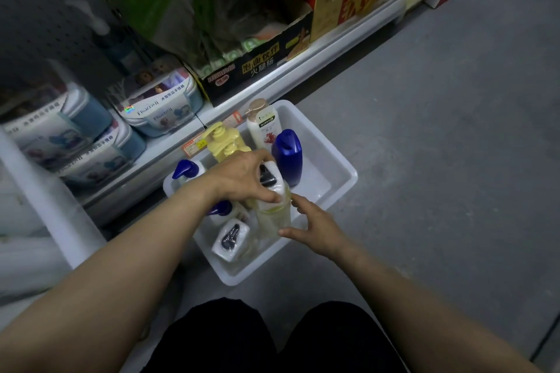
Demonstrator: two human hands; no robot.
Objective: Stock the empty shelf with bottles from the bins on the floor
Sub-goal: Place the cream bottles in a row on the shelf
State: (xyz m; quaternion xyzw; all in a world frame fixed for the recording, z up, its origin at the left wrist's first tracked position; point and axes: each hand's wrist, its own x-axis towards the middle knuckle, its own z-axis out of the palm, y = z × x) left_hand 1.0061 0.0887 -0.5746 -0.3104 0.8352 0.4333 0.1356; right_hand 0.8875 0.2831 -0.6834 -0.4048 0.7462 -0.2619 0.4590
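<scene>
Bottle [272,215] with the clear yellowish body and a wrapped pump top stands upright in the white bin [342,166]. The left hand [239,175] is curled over the top, gripping it. The right hand [318,230] is spread wide just beside its lower side, can't tell if it touches. A blue bottle [288,157] and yellow pump bottles [224,142] stand behind. The bin's on a grey floor [424,130], near a bottom shelf [303,51] with Frozen boxes [163,103].

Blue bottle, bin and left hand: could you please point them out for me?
Blue bottle [288,160], head view, on its body.
Bin [330,146], head view, on its right rim.
Left hand [239,174], head view, on its back; it grips a clear bottle [272,218].
</scene>
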